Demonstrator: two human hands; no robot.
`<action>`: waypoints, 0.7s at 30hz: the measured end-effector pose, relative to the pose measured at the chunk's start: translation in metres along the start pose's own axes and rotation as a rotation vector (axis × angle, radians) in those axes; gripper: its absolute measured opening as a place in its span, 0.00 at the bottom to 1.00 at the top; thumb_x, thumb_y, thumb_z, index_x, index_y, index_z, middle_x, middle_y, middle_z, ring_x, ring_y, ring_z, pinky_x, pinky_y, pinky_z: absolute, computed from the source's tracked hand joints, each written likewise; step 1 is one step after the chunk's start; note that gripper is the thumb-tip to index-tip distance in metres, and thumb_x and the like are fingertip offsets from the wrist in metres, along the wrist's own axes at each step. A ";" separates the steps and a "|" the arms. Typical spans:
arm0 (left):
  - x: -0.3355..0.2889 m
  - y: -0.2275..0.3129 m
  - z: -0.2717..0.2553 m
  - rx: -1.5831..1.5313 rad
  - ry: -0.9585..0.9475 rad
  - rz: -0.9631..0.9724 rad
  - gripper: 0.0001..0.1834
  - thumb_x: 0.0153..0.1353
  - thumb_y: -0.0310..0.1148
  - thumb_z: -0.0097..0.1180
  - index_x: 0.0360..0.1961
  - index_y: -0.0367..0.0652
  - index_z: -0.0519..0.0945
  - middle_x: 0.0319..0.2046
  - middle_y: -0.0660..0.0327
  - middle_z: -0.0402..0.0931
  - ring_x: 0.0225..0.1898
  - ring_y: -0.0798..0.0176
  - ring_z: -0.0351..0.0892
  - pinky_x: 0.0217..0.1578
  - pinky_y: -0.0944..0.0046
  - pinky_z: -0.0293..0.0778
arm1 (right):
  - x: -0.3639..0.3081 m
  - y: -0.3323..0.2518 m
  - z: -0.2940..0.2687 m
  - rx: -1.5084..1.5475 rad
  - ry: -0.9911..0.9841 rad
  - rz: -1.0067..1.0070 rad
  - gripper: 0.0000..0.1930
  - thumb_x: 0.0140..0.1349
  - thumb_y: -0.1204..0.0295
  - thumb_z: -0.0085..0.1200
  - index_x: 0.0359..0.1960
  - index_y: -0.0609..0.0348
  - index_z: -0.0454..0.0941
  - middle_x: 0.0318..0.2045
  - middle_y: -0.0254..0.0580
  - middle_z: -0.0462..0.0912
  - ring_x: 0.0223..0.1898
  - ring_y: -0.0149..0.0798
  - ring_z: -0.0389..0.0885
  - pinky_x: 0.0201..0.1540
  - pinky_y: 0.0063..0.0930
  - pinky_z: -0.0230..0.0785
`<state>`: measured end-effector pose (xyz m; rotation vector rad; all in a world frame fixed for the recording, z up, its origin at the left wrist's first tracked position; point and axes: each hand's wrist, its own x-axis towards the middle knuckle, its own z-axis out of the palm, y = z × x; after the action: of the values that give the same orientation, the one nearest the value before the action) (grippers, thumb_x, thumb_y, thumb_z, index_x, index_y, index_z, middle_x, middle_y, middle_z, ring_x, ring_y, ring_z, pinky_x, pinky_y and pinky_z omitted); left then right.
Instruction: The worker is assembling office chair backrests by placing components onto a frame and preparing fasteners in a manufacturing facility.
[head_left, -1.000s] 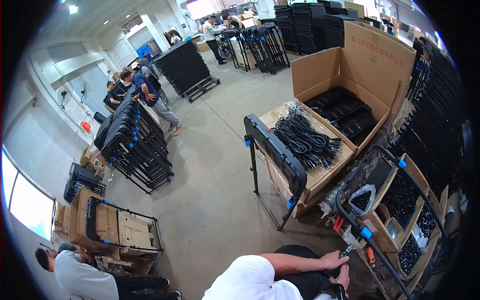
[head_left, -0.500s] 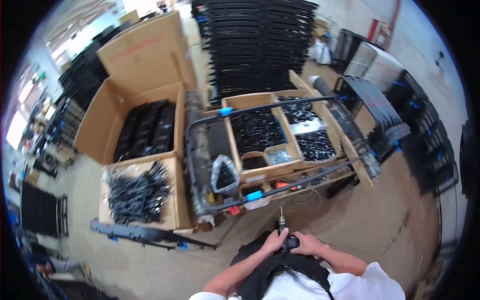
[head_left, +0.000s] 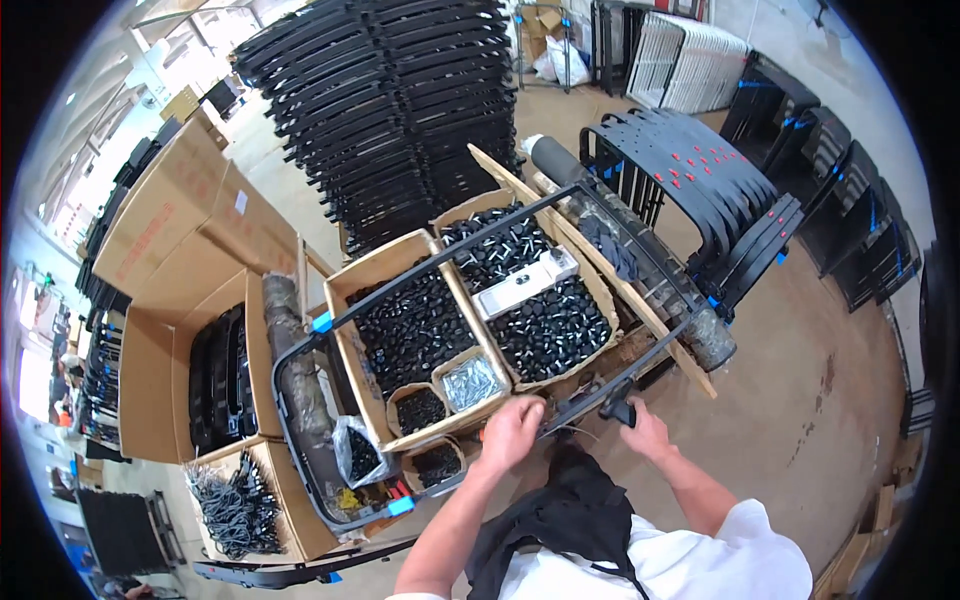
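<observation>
My right hand (head_left: 648, 432) grips a black power drill (head_left: 618, 406) at the near edge of the bench. To its left, my left hand (head_left: 514, 432) is closed with curled fingers beside the near rail of a black tube frame (head_left: 400, 285). Anything inside those fingers is hidden. Blue clips (head_left: 321, 322) sit on the frame, which lies across wooden trays. Black knobs with metal studs (head_left: 555, 335) fill the right compartment, and more black parts (head_left: 410, 325) fill the left one. A small carton of silver screws (head_left: 471, 384) stands just beyond my left hand.
At left stand an open cardboard box (head_left: 150, 385) with black parts and a bundle of black cords (head_left: 237, 505). Black panels are stacked high (head_left: 390, 110) behind the bench. Curved black frames (head_left: 690, 170) stand at right. A wooden slat (head_left: 600, 275) and a padded roller (head_left: 710, 340) border the trays.
My hands have separated and moved forward to the bench. The left has let go of the drill and reached the frame; the right still holds the drill. The view has turned and come closer.
</observation>
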<state>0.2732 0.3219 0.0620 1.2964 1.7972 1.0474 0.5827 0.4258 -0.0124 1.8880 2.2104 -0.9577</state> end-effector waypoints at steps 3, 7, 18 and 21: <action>0.086 -0.019 0.034 0.075 0.057 -0.111 0.16 0.73 0.39 0.55 0.50 0.40 0.87 0.45 0.47 0.86 0.50 0.43 0.86 0.53 0.51 0.79 | 0.069 0.025 -0.003 -0.051 0.062 -0.054 0.37 0.59 0.65 0.62 0.71 0.52 0.63 0.48 0.65 0.86 0.49 0.65 0.86 0.56 0.55 0.78; 0.180 -0.034 0.077 0.222 0.025 -0.298 0.17 0.71 0.42 0.57 0.54 0.45 0.85 0.47 0.47 0.86 0.51 0.45 0.86 0.55 0.49 0.79 | 0.141 0.066 0.012 -0.034 0.076 -0.090 0.38 0.63 0.64 0.61 0.74 0.59 0.62 0.55 0.65 0.83 0.55 0.63 0.84 0.62 0.53 0.75; 0.244 -0.085 0.113 0.498 -0.118 -0.218 0.19 0.68 0.35 0.63 0.58 0.46 0.76 0.47 0.50 0.82 0.50 0.42 0.83 0.52 0.47 0.80 | 0.116 0.057 -0.035 -0.311 -0.280 -0.214 0.18 0.65 0.66 0.56 0.55 0.57 0.81 0.54 0.61 0.84 0.53 0.62 0.84 0.55 0.53 0.79; 0.241 -0.078 0.102 0.322 -0.112 -0.291 0.19 0.69 0.35 0.61 0.59 0.44 0.77 0.43 0.52 0.83 0.44 0.47 0.85 0.49 0.51 0.80 | 0.093 0.003 -0.129 -0.137 -0.670 -0.280 0.11 0.66 0.66 0.56 0.44 0.56 0.85 0.46 0.55 0.86 0.48 0.58 0.86 0.50 0.52 0.80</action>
<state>0.2628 0.5611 -0.0692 1.1984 2.0491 0.5323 0.6054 0.5714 0.0483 0.9985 2.0584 -1.2130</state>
